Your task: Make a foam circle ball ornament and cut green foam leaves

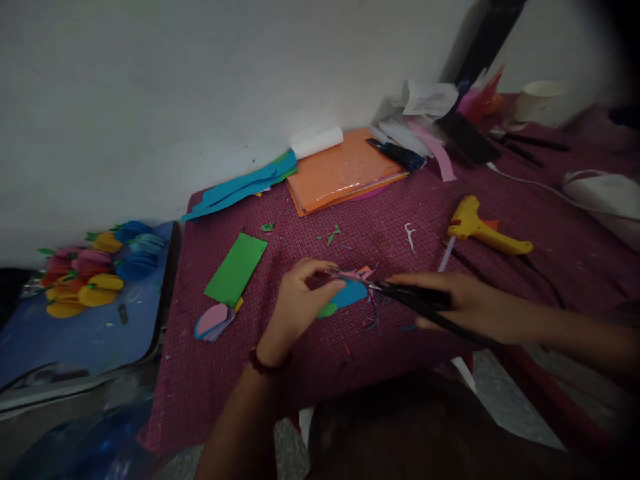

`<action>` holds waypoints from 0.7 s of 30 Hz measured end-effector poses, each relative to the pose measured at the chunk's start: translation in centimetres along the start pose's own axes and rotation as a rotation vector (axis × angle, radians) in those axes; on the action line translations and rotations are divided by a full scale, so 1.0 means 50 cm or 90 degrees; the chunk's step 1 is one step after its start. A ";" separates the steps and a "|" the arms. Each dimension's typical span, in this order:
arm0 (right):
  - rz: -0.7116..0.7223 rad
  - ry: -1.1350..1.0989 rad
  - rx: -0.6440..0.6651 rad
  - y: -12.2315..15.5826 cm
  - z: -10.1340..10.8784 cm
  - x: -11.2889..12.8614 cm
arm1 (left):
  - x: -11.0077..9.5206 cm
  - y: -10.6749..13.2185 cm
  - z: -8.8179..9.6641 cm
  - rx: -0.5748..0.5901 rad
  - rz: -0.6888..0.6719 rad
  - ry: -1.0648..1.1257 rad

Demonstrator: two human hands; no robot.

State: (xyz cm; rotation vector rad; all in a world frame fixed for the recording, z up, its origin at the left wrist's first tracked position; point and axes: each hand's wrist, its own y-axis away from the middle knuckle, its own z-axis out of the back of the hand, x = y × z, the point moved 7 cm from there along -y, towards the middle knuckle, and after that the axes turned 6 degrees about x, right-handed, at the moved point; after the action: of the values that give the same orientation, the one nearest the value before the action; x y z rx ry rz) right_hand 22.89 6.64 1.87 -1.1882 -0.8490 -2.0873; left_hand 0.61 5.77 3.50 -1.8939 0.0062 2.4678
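Observation:
My left hand pinches a small stack of coloured craft paper, with blue, pink and a bit of green showing. Black-handled scissors are gripped in my right hand, their blades meeting the right edge of that stack. Thin paper trimmings lie under the blades. Left of my hands rests a green paper rectangle, and beside its lower end sits a fanned pile of cut rounded paper pieces, pink on top.
A yellow glue gun with a cord lies to the right. Orange sheets, blue strips and a stapler-like dark tool are at the back. Several paper fruit shapes sit on a blue table at left.

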 end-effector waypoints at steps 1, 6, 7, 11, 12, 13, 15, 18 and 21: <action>-0.005 -0.033 -0.017 -0.006 0.003 -0.001 | -0.016 0.009 0.028 -0.106 -0.045 -0.022; 0.026 -0.151 -0.123 -0.050 0.011 0.026 | -0.024 0.047 0.008 -0.145 -0.096 0.020; 0.036 -0.165 -0.134 -0.059 0.007 0.035 | -0.010 0.042 -0.025 -0.050 -0.061 0.043; 0.081 -0.228 -0.148 -0.077 -0.027 0.069 | 0.022 0.021 -0.064 -0.014 -0.020 0.352; 0.084 -0.243 -0.144 -0.078 -0.037 0.073 | 0.025 0.016 -0.056 -0.056 -0.018 0.416; 0.082 -0.255 -0.137 -0.080 -0.048 0.075 | 0.024 0.014 -0.045 -0.096 -0.022 0.456; 0.069 -0.273 -0.121 -0.083 -0.069 0.075 | 0.014 0.015 -0.023 -0.157 -0.038 0.486; 0.075 -0.309 -0.116 -0.088 -0.094 0.068 | 0.001 0.025 -0.002 -0.208 -0.061 0.496; 0.094 -0.335 -0.116 -0.094 -0.113 0.053 | 0.006 0.031 0.005 -0.248 -0.070 0.565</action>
State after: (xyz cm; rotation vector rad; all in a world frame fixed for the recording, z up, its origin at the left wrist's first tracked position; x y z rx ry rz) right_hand 15.37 4.80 0.85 -1.8881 -0.7718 -1.7820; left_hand 0.26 4.22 3.25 -2.8709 -0.5614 1.4388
